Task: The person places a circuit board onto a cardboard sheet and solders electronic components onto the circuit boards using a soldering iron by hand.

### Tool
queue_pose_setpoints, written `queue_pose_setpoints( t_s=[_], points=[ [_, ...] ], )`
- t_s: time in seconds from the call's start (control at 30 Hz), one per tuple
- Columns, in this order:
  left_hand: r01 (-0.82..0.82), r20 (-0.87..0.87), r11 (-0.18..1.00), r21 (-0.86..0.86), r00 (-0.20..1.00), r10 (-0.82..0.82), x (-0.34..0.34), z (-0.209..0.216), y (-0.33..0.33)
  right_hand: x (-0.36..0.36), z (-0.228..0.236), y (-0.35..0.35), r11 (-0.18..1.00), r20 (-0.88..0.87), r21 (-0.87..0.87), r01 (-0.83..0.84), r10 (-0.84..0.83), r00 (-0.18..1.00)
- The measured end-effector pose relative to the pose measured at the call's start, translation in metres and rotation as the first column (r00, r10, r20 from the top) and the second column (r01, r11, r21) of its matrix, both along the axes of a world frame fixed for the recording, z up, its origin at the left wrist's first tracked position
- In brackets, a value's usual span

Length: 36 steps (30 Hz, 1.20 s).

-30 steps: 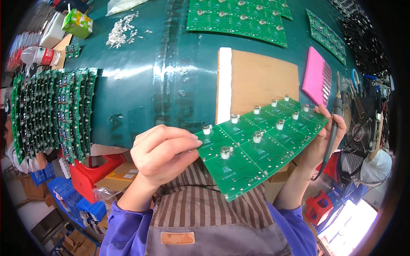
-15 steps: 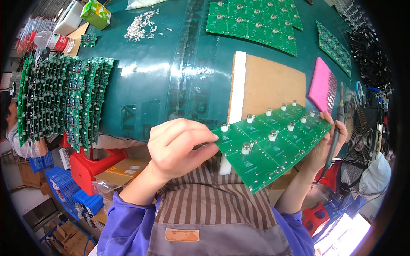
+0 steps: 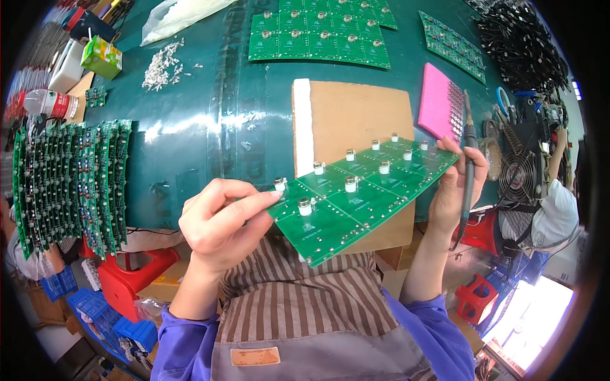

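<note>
Green bench mat (image 3: 190,146) w/ cardboard sheet (image 3: 362,114).

Workbench (image 3: 190,127): dark green mat surface, glossy, with a clear taped strip running front to back and catching pale overhead light. Beyond the fingers: brown board with white foam edge (image 3: 356,114). Far side: panels of green boards (image 3: 318,35); loose metal parts (image 3: 162,60). Below the bench, left of the fingers: red plastic stool (image 3: 136,276), blue crates (image 3: 95,311). Right of the fingers: small fan (image 3: 524,178), second red stool (image 3: 476,298), bright light patch on the floor (image 3: 540,317).
</note>
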<state>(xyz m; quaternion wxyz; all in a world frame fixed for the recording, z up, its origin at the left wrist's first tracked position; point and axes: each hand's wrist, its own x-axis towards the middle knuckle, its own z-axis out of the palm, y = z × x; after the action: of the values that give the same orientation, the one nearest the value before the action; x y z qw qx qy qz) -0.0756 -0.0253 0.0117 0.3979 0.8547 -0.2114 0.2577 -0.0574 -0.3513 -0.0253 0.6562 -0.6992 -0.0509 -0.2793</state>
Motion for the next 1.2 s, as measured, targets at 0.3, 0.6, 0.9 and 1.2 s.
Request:
queue_pose_setpoints(
  t_s=[0.3, 0.6, 0.9, 1.2],
  points=[
    [0.061, 0.054, 0.991, 0.119, 0.996, -0.068, 0.003, 0.001, 0.006, 0.001, 0.001, 0.003, 1.0, 0.013, 0.01, -0.007, 0.007, 1.0],
    [0.249, -0.156, 0.962, 0.116, 0.961, -0.23, 0.011, 0.015, 0.019, -0.001, 0.005, 0.005, 0.999, -0.022, 0.038, -0.008, 0.009, 1.0],
    [0.574, -0.463, 0.819, 0.009, 0.728, -0.505, 0.043, 0.078, -0.031, 0.002, 0.009, 0.019, 0.998, 0.0, 0.014, -0.054, 0.054, 0.999],
    [0.623, -0.734, 0.71, 0.327, 0.641, -0.224, 0.064, 0.069, -0.102, 0.0, 0.014, 0.025, 1.0, 0.044, 0.0, -0.012, 0.012, 0.999]
  ],
)
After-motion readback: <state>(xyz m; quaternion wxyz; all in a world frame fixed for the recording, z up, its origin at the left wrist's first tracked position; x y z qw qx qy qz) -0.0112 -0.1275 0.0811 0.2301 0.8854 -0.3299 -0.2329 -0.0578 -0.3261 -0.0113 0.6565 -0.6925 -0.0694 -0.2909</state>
